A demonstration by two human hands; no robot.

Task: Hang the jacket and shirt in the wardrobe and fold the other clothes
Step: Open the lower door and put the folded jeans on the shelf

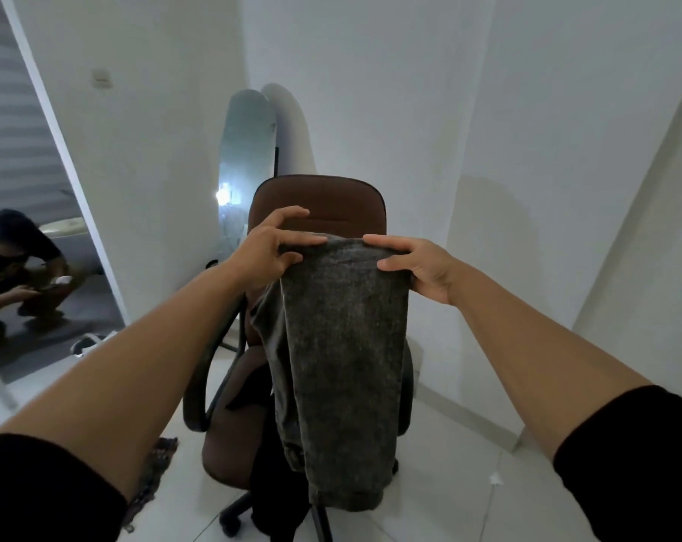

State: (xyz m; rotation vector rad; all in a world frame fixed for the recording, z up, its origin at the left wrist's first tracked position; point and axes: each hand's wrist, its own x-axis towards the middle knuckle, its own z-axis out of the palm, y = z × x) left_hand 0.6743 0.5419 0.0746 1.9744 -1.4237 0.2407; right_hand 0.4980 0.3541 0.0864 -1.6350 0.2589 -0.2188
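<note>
White-walled corner, tiled floor (448, 483); brown chair (319, 201) ahead, black clothes (269, 483), possibly trousers, on its seat. My left hand (265, 252) and right hand (417, 267) pinch a grey garment (343, 365) by its top, hanging before the chair.

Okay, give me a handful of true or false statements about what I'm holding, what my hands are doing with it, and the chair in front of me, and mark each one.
1. Both hands hold the grey garment at its top edge. True: the left hand and the right hand each pinch it.
2. The garment lies flat on the floor. False: it hangs down from the hands, in front of the chair.
3. The brown office chair stands behind the garment. True.
4. The garment is bright red. False: it is dark mottled grey.
5. A mirror leans in the corner behind the chair. True.
</note>
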